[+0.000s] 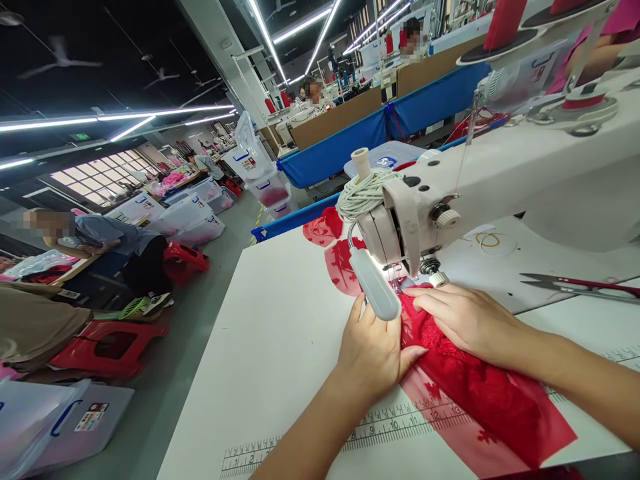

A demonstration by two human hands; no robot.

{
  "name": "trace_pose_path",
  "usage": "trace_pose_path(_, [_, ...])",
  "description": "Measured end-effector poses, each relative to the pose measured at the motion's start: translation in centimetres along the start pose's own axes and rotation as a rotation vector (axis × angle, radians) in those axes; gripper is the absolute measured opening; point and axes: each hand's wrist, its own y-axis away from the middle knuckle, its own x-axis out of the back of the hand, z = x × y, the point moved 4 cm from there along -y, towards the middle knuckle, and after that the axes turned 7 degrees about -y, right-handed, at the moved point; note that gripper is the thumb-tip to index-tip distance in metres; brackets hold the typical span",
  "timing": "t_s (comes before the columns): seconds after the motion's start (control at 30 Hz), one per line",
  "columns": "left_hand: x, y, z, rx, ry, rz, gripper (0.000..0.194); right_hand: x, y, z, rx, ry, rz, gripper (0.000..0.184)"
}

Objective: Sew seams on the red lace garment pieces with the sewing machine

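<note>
A strip of red lace fabric [480,393], sheer along one side, runs under the needle of a white sewing machine [505,180] and down toward the table's front edge. My left hand [373,347] grips its left side, thumb on the cloth; a grey lamp [375,287] hides some of the fingertips. Close to the presser foot, my right hand [467,320] is closed on the bunched lace, fingers together. Behind the needle, more sheer red fabric [343,267] lies on the white table [250,347].
Thread snips [585,285] lie right of the machine. A printed ruler [385,427] crosses the table's front. Pale cord [367,193] is coiled on the machine head. Left across the aisle are plastic bins [65,427], red stools [113,347] and a seated person [110,240].
</note>
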Motion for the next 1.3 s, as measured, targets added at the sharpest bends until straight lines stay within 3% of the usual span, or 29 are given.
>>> trace_pose_path(0.27, [-0.1,-0.1,0.0,-0.007,-0.018,-0.009,0.065,-0.4,0.1,0.3,-0.013,0.02,-0.04,0.038])
trace_pose_path(0.5, [0.5,-0.1,-0.3,0.012,0.031,-0.037,0.059,-0.2,-0.1,0.3,0.014,-0.093,0.001,0.028])
trace_pose_path(0.67, [1.3,-0.2,-0.2,-0.057,0.287,-0.109,0.025,0.2,0.1,0.0,0.013,-0.071,-0.043,0.032])
trace_pose_path(0.77, [1.2,-0.1,-0.2,-0.08,0.363,-0.175,0.015,0.7,0.3,-0.4,0.019,-0.072,-0.039,0.032])
trace_pose_path(0.97, [0.6,0.2,-0.8,-0.018,0.454,-0.195,0.044,1.5,0.6,-1.2,0.182,-0.031,-0.059,0.035])
trace_pose_path(1.13, [0.8,0.0,-0.3,-0.045,0.338,-0.147,0.069,1.0,1.0,-0.7,0.172,0.005,-0.004,0.034])
trace_pose_path(1.3, [1.1,0.1,0.1,-0.066,0.226,-0.049,0.077,0.7,1.6,-0.5,0.194,-0.008,0.046,0.031])
